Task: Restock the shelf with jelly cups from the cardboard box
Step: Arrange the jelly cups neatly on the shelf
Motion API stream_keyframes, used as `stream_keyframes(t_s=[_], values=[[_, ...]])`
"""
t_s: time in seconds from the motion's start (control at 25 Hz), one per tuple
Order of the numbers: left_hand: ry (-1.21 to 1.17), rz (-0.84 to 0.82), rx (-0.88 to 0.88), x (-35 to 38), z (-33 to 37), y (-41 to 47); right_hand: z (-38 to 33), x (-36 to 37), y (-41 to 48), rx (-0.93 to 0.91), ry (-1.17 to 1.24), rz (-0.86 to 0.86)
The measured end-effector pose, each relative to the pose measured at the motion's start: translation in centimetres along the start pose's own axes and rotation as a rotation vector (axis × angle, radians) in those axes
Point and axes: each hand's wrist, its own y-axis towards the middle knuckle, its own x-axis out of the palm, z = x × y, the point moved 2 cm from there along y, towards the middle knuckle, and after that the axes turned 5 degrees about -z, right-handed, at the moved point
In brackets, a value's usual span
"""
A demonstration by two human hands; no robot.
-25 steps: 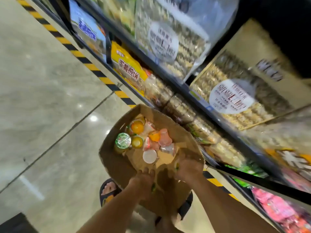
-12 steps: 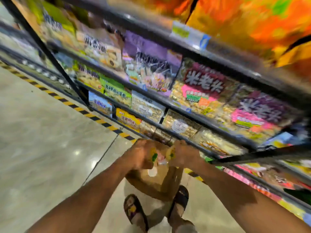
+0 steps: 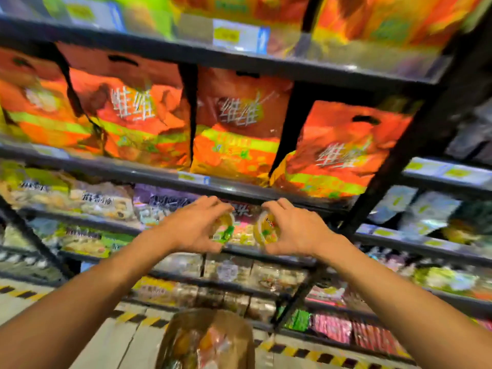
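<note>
Both hands are raised in front of the shelves, and each one carries a cup. The left hand (image 3: 191,227) has its fingers (image 3: 213,207) curled over the top of the left jelly cup (image 3: 224,230) with the thumb under it, so the cup lies sideways inside the curl. The right hand (image 3: 295,231) holds the right jelly cup (image 3: 266,228) in the same manner, fingers above and thumb below. The two cups are near each other, between the fingertips of the two hands, but they do not touch. Just above the fingertips runs a dark shelf edge (image 3: 165,179) that carries the orange bags (image 3: 239,129). Behind the fingers lie purple snack packets (image 3: 159,206). Far under the wrists the cardboard box (image 3: 207,339) stands on the floor, with more cups inside it, blurred. I cannot tell which row the cups are meant for. The grips look light to me, only fingertips and thumb, so a cup may slip out and fall if the knuckles knock the shelf edge above them. A cup pushed in sideways may also roll back off the shelf, or press the packets behind the fingers out of place.
</note>
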Motion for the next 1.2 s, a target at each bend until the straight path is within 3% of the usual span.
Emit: stream_keyframes(t_s=[0.32,0.64,0.96,1.2], values=[[0.142,0.328,0.276,-11.1,14.5,3.0,9.7,-10.4,-13.4,0.052,-0.006,0.327],[0.166,0.451,0.387,-13.4,26.2,9.8,23.0,-14.3,-22.0,0.105,0.027,0.453],[0.168,0.492,0.327,-11.5,32.0,15.6,33.9,-14.4,-18.2,0.217,0.185,0.577],[0.144,0.466,0.24,-10.9,33.4,16.7,37.3,-14.0,-10.2,0.271,0.129,0.413]])
